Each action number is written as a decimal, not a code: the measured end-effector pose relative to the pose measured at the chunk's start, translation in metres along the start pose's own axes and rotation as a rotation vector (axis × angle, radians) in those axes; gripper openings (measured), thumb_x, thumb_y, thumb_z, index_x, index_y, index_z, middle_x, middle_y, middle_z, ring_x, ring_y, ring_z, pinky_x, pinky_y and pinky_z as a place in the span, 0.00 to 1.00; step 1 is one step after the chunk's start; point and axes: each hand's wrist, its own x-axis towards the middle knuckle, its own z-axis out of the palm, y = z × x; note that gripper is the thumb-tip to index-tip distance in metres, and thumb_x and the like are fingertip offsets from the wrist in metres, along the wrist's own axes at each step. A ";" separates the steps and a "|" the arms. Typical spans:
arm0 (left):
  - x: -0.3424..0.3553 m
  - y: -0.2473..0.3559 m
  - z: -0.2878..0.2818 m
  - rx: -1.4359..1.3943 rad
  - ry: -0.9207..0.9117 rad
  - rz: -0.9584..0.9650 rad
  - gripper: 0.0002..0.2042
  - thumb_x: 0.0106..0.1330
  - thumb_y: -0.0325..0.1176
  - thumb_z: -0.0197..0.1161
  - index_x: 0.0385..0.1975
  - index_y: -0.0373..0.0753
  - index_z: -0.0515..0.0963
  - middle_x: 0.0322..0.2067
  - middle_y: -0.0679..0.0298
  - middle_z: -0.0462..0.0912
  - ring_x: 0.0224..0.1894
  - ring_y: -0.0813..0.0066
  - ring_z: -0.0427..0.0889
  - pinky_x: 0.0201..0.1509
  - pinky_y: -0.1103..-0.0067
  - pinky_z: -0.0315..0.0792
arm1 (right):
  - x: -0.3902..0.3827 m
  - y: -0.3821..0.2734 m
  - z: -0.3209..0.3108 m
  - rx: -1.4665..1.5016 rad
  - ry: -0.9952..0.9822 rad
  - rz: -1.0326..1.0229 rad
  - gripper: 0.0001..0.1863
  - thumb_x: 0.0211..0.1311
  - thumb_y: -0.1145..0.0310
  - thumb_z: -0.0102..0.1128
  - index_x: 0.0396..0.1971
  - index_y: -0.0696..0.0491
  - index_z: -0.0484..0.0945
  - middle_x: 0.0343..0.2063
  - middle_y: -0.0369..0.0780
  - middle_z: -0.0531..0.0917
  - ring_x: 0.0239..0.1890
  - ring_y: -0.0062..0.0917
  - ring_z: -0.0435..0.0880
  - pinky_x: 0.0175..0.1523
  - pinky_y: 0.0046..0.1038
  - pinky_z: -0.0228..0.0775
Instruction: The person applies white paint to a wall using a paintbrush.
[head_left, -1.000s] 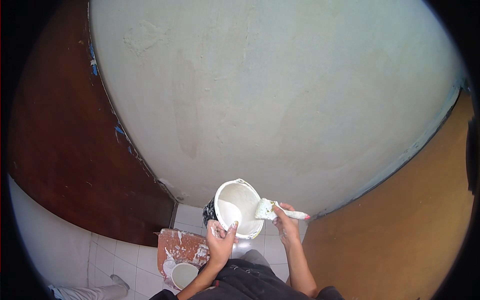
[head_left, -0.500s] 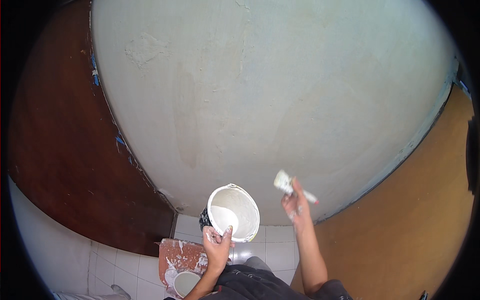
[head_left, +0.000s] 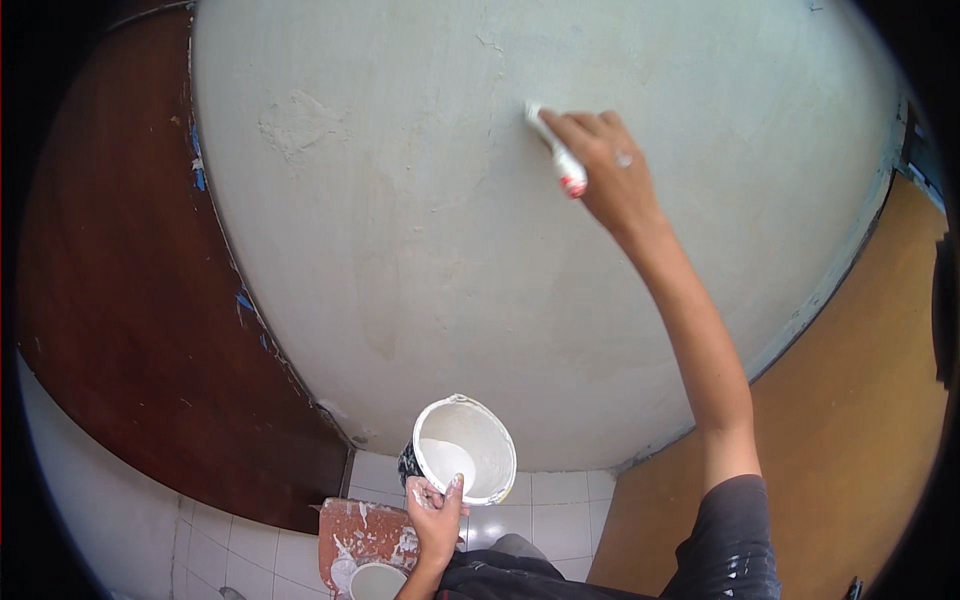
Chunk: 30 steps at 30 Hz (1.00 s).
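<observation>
My left hand (head_left: 436, 515) grips the near rim of a small bucket (head_left: 490, 455), thumb inside and fingers outside. White paint (head_left: 446, 462) lies in the tilted bucket, pooled toward its left side. Stretched far up, my right hand (head_left: 607, 165) is closed round a paintbrush (head_left: 568, 172) with a white handle and a red end. The brush head is up against the pale wall (head_left: 430, 250), mostly hidden by the fingers and a little blurred. A rough patch (head_left: 300, 122) and faint streaks mark the wall to the left of the brush.
Below left stands a paint-spattered reddish stool (head_left: 350, 525) with a white container (head_left: 377, 580) on it. A dark brown wooden panel (head_left: 150, 280) borders the wall on the left. On the right is a yellowish-brown panel (head_left: 790, 440). White tiles (head_left: 560, 505) cover the floor.
My right hand has swung up from beside the bucket to the upper wall, carrying the paintbrush. The bucket in my left hand sits slightly lower in the picture.
</observation>
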 end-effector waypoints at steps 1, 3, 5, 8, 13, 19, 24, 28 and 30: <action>0.001 -0.001 0.000 0.000 0.006 0.007 0.19 0.68 0.21 0.70 0.36 0.39 0.60 0.28 0.69 0.65 0.19 0.81 0.76 0.20 0.82 0.78 | -0.012 -0.007 0.008 -0.026 -0.042 -0.007 0.23 0.55 0.77 0.66 0.54 0.53 0.84 0.43 0.42 0.89 0.41 0.38 0.85 0.45 0.36 0.83; 0.000 -0.002 0.003 -0.022 0.020 0.013 0.19 0.68 0.21 0.70 0.36 0.39 0.60 0.27 0.69 0.65 0.19 0.81 0.77 0.19 0.82 0.77 | -0.049 -0.022 0.025 -0.042 -0.112 -0.018 0.23 0.55 0.78 0.65 0.53 0.53 0.84 0.40 0.43 0.88 0.41 0.38 0.85 0.42 0.35 0.83; 0.000 0.000 0.004 -0.011 0.032 0.020 0.19 0.68 0.21 0.70 0.36 0.39 0.60 0.27 0.69 0.65 0.19 0.81 0.76 0.19 0.83 0.76 | -0.099 -0.044 0.042 0.046 -0.201 0.004 0.23 0.54 0.78 0.66 0.53 0.53 0.84 0.38 0.43 0.87 0.40 0.38 0.84 0.40 0.35 0.83; 0.002 -0.003 0.003 0.009 0.062 0.023 0.19 0.68 0.21 0.70 0.36 0.39 0.60 0.25 0.70 0.64 0.18 0.81 0.76 0.18 0.83 0.76 | -0.126 -0.054 0.040 0.175 -0.321 0.081 0.23 0.54 0.75 0.69 0.53 0.51 0.84 0.37 0.42 0.87 0.38 0.38 0.84 0.41 0.37 0.81; 0.002 -0.001 0.009 0.058 0.080 0.032 0.19 0.68 0.22 0.70 0.35 0.39 0.60 0.25 0.70 0.64 0.17 0.81 0.75 0.17 0.82 0.76 | -0.066 0.015 0.009 0.149 -0.177 0.166 0.22 0.57 0.72 0.70 0.54 0.48 0.85 0.36 0.40 0.88 0.39 0.37 0.83 0.45 0.37 0.78; 0.003 -0.001 0.004 0.081 0.098 0.018 0.19 0.68 0.22 0.70 0.35 0.39 0.60 0.26 0.69 0.65 0.17 0.81 0.75 0.16 0.82 0.76 | -0.007 0.051 -0.009 -0.088 0.048 0.072 0.26 0.52 0.73 0.71 0.54 0.48 0.85 0.41 0.40 0.88 0.41 0.36 0.85 0.46 0.36 0.80; 0.006 -0.003 0.005 0.057 0.118 -0.025 0.19 0.68 0.22 0.70 0.35 0.40 0.60 0.26 0.69 0.65 0.17 0.80 0.75 0.16 0.82 0.75 | -0.132 -0.019 0.050 0.052 -0.197 -0.041 0.25 0.51 0.74 0.69 0.53 0.51 0.84 0.41 0.42 0.88 0.41 0.36 0.86 0.43 0.35 0.82; 0.008 -0.007 0.001 0.080 0.101 -0.011 0.19 0.68 0.22 0.70 0.36 0.40 0.60 0.25 0.69 0.66 0.16 0.79 0.77 0.16 0.82 0.75 | -0.163 -0.043 0.049 0.287 -0.390 0.108 0.25 0.50 0.73 0.70 0.53 0.49 0.85 0.40 0.40 0.88 0.42 0.37 0.85 0.46 0.36 0.82; 0.007 -0.008 0.000 0.071 0.093 -0.018 0.19 0.68 0.22 0.70 0.36 0.40 0.60 0.25 0.69 0.66 0.17 0.78 0.77 0.16 0.81 0.74 | -0.141 -0.012 0.044 0.295 -0.334 0.229 0.19 0.57 0.69 0.70 0.51 0.48 0.87 0.41 0.40 0.89 0.43 0.38 0.85 0.48 0.38 0.81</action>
